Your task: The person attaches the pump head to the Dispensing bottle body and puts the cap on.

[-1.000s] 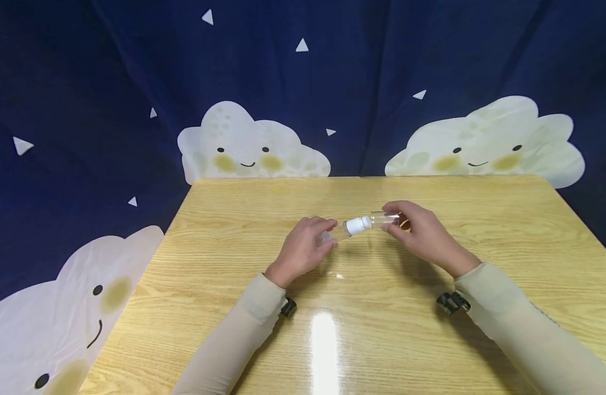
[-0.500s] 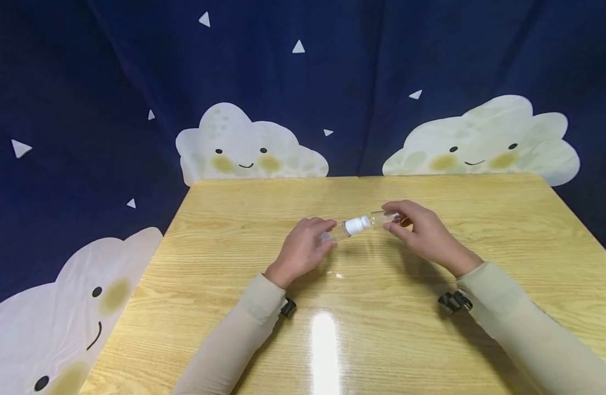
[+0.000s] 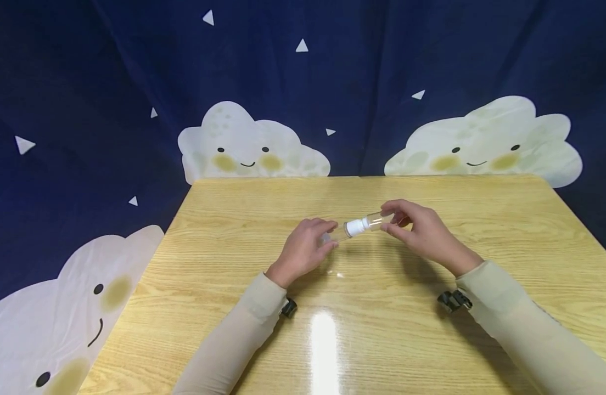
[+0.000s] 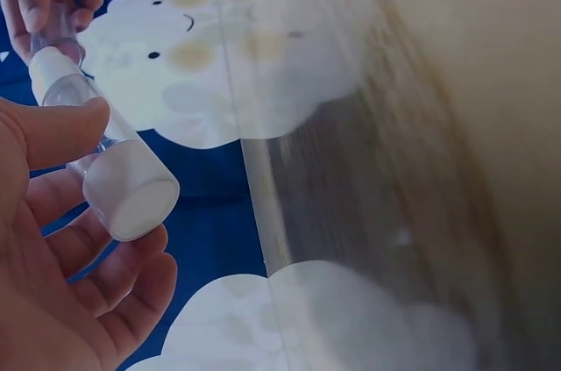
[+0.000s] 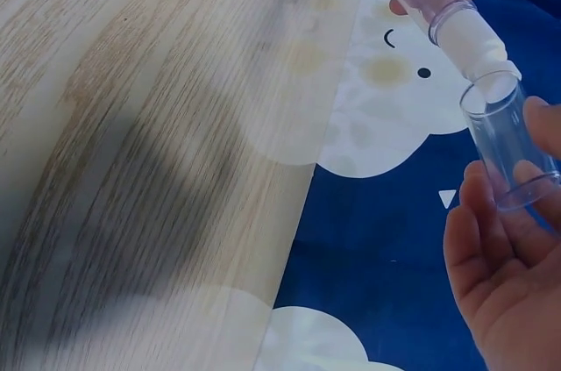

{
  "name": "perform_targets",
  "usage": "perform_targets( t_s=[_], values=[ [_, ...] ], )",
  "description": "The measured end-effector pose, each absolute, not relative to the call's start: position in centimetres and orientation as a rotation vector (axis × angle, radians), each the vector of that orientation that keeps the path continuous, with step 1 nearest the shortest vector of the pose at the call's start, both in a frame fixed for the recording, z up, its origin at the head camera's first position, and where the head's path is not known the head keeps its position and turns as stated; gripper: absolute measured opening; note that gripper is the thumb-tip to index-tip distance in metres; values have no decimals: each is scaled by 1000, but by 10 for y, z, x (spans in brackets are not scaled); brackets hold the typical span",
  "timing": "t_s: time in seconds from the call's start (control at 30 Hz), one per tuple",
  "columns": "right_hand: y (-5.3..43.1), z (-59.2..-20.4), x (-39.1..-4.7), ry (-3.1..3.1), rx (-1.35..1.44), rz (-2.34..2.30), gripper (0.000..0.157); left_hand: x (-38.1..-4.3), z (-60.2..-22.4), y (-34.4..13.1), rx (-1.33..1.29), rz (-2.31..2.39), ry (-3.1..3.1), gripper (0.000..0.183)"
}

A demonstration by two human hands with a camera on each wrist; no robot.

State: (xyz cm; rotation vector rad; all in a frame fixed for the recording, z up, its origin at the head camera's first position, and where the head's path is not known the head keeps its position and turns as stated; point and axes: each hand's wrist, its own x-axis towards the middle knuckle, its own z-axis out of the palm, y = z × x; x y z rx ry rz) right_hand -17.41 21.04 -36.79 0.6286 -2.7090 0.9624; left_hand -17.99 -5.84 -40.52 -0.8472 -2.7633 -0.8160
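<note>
My left hand point(image 3: 305, 249) grips a small clear pump bottle point(image 4: 131, 187) by its body. The white pump top point(image 3: 355, 226) points up and to the right. A clear cylindrical cap point(image 3: 379, 220) is pinched between the thumb and fingers of my right hand point(image 3: 421, 233). In the right wrist view the cap's open rim point(image 5: 491, 95) meets the white nozzle tip, nearly in line with the bottle. Both hands hold these parts above the wooden table.
The wood-grain table point(image 3: 234, 329) spreads beneath both arms. Behind it hangs a dark blue cloth point(image 3: 357, 66) with white clouds and triangles. Each wrist carries a small black camera point(image 3: 453, 302).
The cap has tilted into line with the bottle and moved slightly left, its rim now at the nozzle tip where a small gap showed before. The left hand has stayed nearly still.
</note>
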Motion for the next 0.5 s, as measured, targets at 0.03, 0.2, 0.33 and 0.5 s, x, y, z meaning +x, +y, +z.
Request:
perform_targets(
  t_s=[0.03,0.2,0.33,0.5],
  values=[
    [210,-368,-174,-2710,634,968,33,-180,-405,-58,-846,-814,-2765,40],
    [209,-368,-174,-2700,651,983,33,-179,-405,-58,-840,-805,-2771,40],
    [208,-371,-175,-2669,678,992,33,-179,-406,-56,-849,-838,-2765,40],
    [207,-376,-175,-2639,726,1013,31,-178,-407,-53,-849,-832,-2770,39]
  ],
)
